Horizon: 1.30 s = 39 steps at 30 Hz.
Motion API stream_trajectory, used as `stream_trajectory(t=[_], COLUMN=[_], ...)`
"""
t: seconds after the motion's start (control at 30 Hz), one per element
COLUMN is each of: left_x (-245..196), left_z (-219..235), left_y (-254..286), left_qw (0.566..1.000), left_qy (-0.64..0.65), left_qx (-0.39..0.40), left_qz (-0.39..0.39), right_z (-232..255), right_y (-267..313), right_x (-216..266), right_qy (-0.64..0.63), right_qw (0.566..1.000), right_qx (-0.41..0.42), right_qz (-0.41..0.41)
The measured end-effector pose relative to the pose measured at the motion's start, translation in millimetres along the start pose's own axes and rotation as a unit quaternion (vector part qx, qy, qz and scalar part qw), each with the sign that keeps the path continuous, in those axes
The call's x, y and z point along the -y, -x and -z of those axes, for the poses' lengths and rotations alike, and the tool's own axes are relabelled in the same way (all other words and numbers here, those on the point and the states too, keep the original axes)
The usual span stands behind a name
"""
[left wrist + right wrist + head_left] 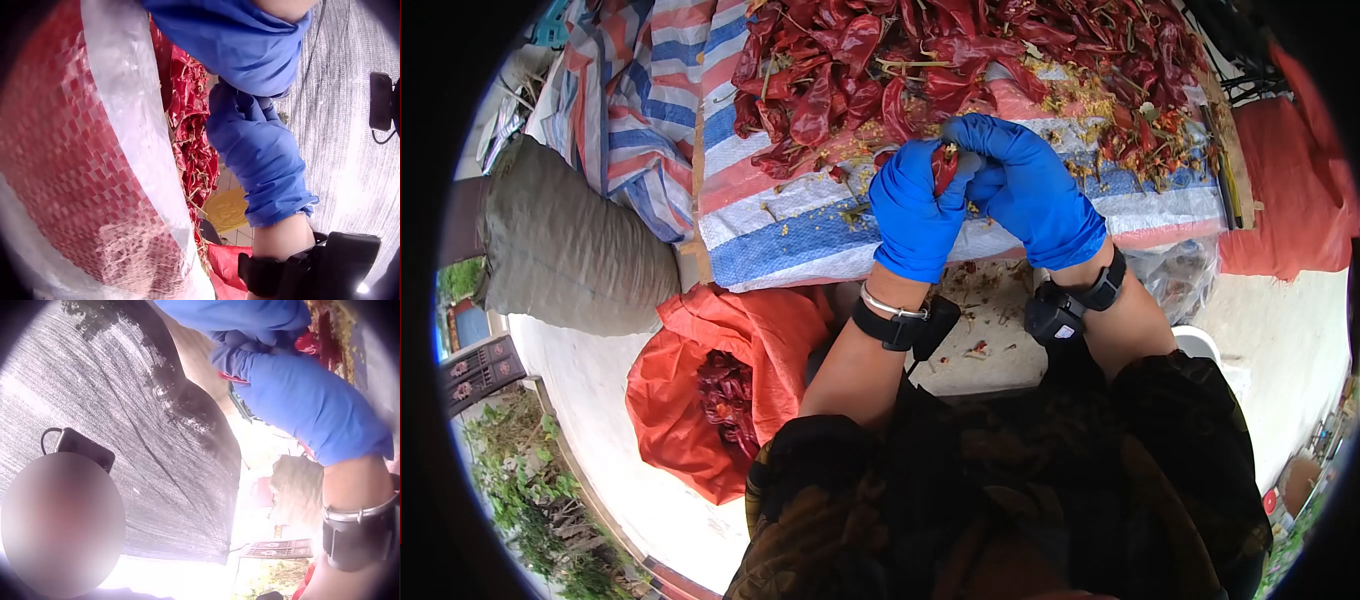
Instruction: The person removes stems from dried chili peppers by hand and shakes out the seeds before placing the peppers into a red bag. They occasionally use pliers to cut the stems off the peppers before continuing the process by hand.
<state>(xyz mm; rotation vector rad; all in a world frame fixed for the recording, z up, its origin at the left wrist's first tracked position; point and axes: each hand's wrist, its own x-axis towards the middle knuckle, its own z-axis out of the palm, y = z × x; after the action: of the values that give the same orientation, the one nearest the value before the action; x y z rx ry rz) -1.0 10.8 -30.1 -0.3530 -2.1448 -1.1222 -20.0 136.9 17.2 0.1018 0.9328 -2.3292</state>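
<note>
Both hands wear blue gloves and meet over the front of a striped woven sheet. Between them is a wrinkled dark red dried chili pepper, part of it covered by fingers. My left hand grips the pepper from the left side. On the other side my right hand has its fingers bent in, pinching at the pepper's upper end. Just beyond the hands lies a broad heap of dried chili peppers. In the right wrist view, a bit of red pepper shows beside the gloved fingers.
Loose yellow seeds and stem scraps lie on the sheet at right. An open red sack with peppers inside stands at lower left, below a full grey-green sack. Another red bag is at the right edge.
</note>
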Motion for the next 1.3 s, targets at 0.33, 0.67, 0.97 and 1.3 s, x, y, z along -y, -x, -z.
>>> stream_trajectory(t=[0.33,0.67,0.97,1.3], left_x=[-14.4,-18.0,-34.6,-7.4], left_z=[-11.3,-1.2,17.3,29.6], left_y=[1.0,-4.8,3.5,-14.2], left_qw=[0.901,0.366,0.603,0.595], left_qy=[0.332,0.795,0.6,0.727], left_qx=[0.102,0.249,0.376,0.121], left_qz=[0.261,0.414,0.367,0.32], right_z=[11.9,19.9,34.8,44.6], right_y=[2.9,6.1,1.3,16.7], right_x=[-2.7,10.5,3.7,81.6], right_qy=[0.232,0.385,0.046,-0.394], right_qw=[0.941,0.871,0.999,0.875], right_qx=[-0.118,0.025,-0.012,0.001], right_qz=[0.215,0.304,-0.004,0.281])
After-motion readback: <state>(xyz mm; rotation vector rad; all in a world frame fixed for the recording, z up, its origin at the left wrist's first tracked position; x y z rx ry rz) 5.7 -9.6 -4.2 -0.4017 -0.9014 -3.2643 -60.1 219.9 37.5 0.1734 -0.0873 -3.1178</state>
